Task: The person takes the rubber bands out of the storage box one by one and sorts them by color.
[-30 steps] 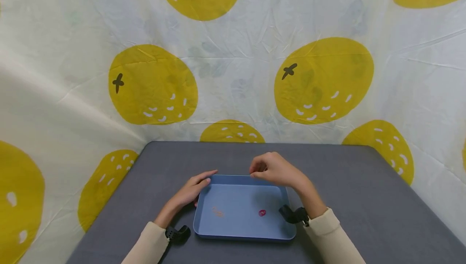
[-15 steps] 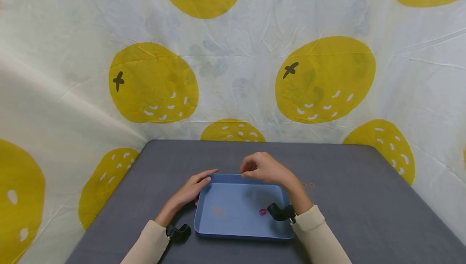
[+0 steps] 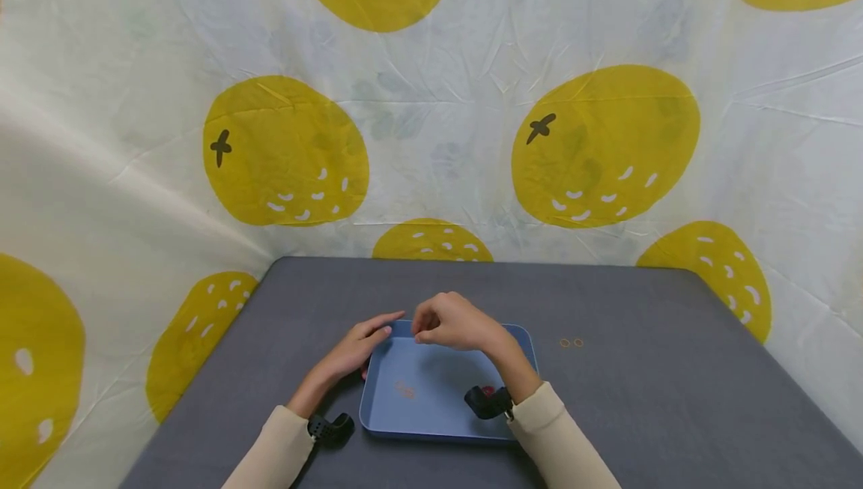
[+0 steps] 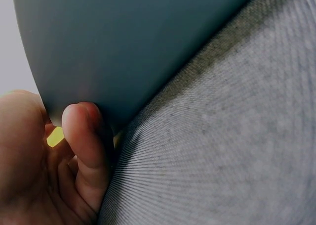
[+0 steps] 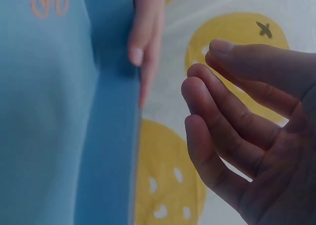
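A shallow blue tray (image 3: pixel 425 421) lies on the grey table. My left hand (image 3: pixel 352 350) grips its far left corner, thumb over the rim and fingers along the outer wall; in the left wrist view, curled fingers (image 4: pixel 84 141) rest against that wall. Above the far part of the tray hovers my right hand (image 3: pixel 453 322). Its fingers are loosely bent, and nothing shows between them in the right wrist view. Thin orange rubber bands (image 3: pixel 404 390) lie on the tray floor at left. A red rubber band (image 3: pixel 488 390) at right is partly covered by the right wrist camera.
Two thin orange rings (image 3: pixel 571 343) lie side by side on the grey table (image 3: pixel 640 384), right of the tray. Behind the table hangs a white cloth (image 3: pixel 438 159) printed with big yellow fruit. A black camera (image 3: pixel 330 430) sits on the left wrist.
My right hand has swept left from the tray's far right corner to above its far left part, uncovering the two orange rings on the table. The left hand stays put.
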### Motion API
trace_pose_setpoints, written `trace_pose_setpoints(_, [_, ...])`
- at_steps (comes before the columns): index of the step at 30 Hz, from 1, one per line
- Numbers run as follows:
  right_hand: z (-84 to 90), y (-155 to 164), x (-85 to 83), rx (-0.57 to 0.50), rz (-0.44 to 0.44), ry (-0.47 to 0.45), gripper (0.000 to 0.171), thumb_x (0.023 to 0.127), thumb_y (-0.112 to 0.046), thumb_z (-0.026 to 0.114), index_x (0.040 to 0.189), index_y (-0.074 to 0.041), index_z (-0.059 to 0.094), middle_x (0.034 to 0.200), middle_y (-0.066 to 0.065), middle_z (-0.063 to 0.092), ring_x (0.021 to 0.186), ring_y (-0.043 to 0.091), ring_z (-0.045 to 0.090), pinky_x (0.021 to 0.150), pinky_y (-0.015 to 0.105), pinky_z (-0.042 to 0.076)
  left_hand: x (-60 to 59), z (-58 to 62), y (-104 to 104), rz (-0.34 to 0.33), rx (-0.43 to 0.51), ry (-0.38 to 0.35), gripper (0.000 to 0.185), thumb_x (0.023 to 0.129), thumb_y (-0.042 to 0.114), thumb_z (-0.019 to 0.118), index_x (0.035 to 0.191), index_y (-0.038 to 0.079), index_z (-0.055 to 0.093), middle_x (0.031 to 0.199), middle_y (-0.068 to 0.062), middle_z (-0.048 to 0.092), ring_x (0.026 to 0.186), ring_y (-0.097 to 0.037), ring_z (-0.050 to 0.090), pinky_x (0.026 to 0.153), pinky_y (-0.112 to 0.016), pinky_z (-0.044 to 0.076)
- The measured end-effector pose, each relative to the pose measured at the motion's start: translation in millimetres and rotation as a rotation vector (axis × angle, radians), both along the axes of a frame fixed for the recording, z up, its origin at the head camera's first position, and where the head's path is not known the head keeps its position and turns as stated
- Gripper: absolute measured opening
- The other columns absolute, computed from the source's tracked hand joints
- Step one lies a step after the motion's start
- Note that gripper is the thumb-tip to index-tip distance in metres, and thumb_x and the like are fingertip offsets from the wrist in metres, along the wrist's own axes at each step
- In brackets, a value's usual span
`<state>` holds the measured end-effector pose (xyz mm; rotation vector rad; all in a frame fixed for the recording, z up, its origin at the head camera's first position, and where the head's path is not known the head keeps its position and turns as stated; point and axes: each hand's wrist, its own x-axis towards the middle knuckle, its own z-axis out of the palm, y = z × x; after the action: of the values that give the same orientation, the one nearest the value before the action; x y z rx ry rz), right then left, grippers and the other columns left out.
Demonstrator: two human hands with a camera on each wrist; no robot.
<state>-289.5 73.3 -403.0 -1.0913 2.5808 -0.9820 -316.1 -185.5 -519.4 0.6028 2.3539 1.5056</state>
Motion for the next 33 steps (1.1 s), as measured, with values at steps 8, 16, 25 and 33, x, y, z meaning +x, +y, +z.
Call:
trace_pose_setpoints(8, [-12.6,-27,0.7,0.093,-0.012,0.025,0.006,0.094,-0.010,0.075,0.094,-0.010,0.081,0.089,-0.001,0.077,0.077,0.006,0.068,0.071,0.022,0.056,-1.9,0.2,0,-0.005,-0.002,0.017,0.045,0.113,0.035,0.043,0.157,0.026,0.047,0.091,-0.024,0.067,0.039,-0.015,0.048,0.041,-0.033,0.050])
trace_pose_setpoints(16, [-24.7,-38,1.3,0.155,-0.039,0.052,0.008,0.094,-0.012,0.076,0.086,-0.014,0.079,0.083,-0.004,0.075,0.069,0.004,0.062,0.066,0.022,0.053,-1.5,0.2,-2,-0.018,0.007,0.000,0.045,0.113,0.034,0.042,0.158,0.026,0.045,0.063,-0.004,0.053,0.039,-0.015,0.047,0.041,-0.033,0.049])
trace_pose_setpoints(25, [-37.0,-35,-4.4,0.161,-0.018,0.007,0.008,0.094,-0.010,0.075,0.090,-0.010,0.082,0.082,-0.003,0.076,0.067,0.005,0.062,0.065,0.024,0.052,-1.4,0.0,0,-0.020,0.002,0.011,0.045,0.113,0.033,0.041,0.158,0.026,0.045,0.081,-0.015,0.058,0.039,-0.014,0.047,0.041,-0.033,0.049])
trace_pose_setpoints(33, [-43.2,-38,-6.4,0.185,0.007,-0.013,0.007,0.093,-0.010,0.076,0.093,-0.009,0.083,0.086,0.000,0.078,0.070,0.005,0.064,0.066,0.022,0.054,-1.9,-1.3,-1,-0.018,0.003,0.024,0.045,0.113,0.033,0.043,0.158,0.025,0.045,0.085,-0.020,0.061,0.040,-0.016,0.048,0.041,-0.035,0.050])
